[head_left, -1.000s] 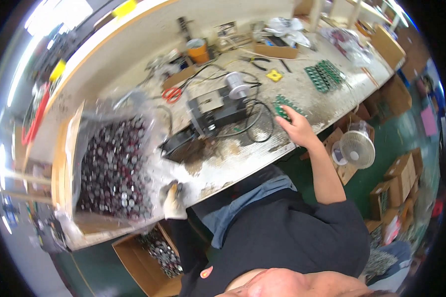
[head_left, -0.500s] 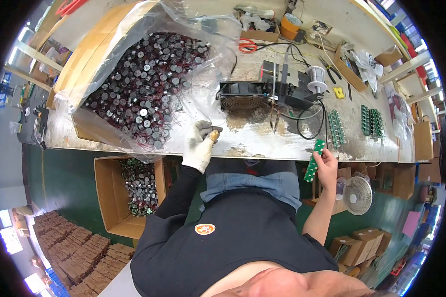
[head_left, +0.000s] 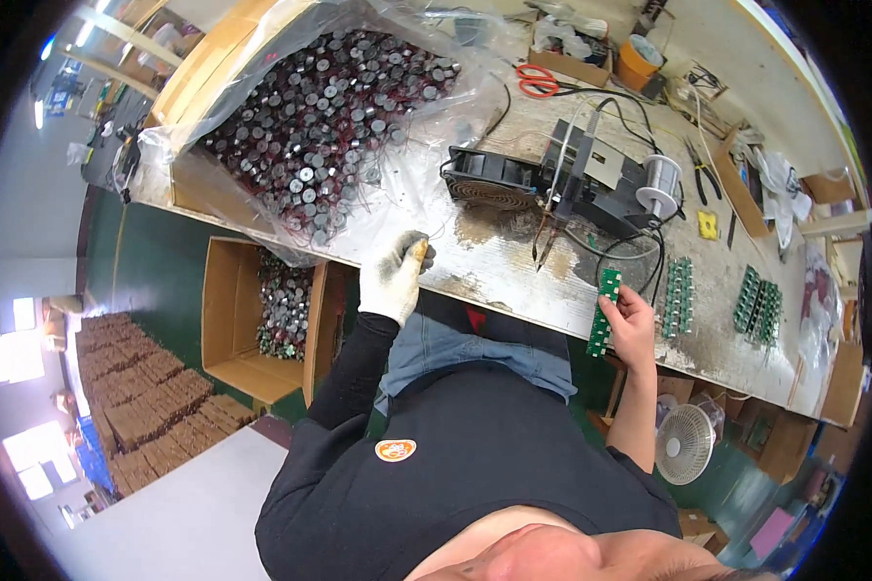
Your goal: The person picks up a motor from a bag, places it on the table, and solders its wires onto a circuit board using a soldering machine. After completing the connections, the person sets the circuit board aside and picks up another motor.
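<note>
We held a narrow green circuit board (head_left: 606, 312) by the desk's front edge, clamped between the thumb and fingers of our bare right hand (head_left: 631, 324). Its long axis ran away from our body, tilted only slightly, and it lay just to the left of that palm. Our left hand (head_left: 394, 276), in a pale glove, was well apart from the board, off to its left; the gloved fingers were curled toward the thumb, but whether they were closed on something small we could not tell. Between our two hands, and a little farther out, two pointed metal tips (head_left: 543, 247) hung down over the desk (head_left: 564, 286). Behind them stood a square black fan (head_left: 499, 186) and, to its right, a spool of wire (head_left: 658, 184). Beyond the left hand, a heap of round, dark parts (head_left: 329, 126) lay in clear plastic. To the right of the board sat a cluster of green boards (head_left: 678, 295), with another cluster (head_left: 757, 305) farther right. Below the desk, left of us, was an open carton (head_left: 225, 315).
</note>
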Demonstrator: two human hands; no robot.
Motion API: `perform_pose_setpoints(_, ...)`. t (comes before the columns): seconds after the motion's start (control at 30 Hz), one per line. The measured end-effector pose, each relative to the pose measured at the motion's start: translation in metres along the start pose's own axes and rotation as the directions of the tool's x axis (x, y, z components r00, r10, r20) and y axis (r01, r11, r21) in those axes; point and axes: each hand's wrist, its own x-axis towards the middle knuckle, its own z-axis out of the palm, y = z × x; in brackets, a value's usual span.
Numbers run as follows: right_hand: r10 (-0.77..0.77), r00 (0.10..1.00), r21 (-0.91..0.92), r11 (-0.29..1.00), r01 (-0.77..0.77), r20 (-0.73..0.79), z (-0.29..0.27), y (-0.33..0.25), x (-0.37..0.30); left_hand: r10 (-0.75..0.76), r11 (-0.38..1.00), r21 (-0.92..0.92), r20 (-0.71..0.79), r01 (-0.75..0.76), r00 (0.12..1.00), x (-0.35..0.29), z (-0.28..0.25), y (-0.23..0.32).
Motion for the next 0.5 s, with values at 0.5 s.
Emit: perform_pose_setpoints(0.5,-0.116,0.99,0.101,0.987,0.124,-0.084,0.029,0.006,-0.003,0.005,0.999,-0.042,-0.017,-0.006,1.0,0.013,0.008,-0.008)
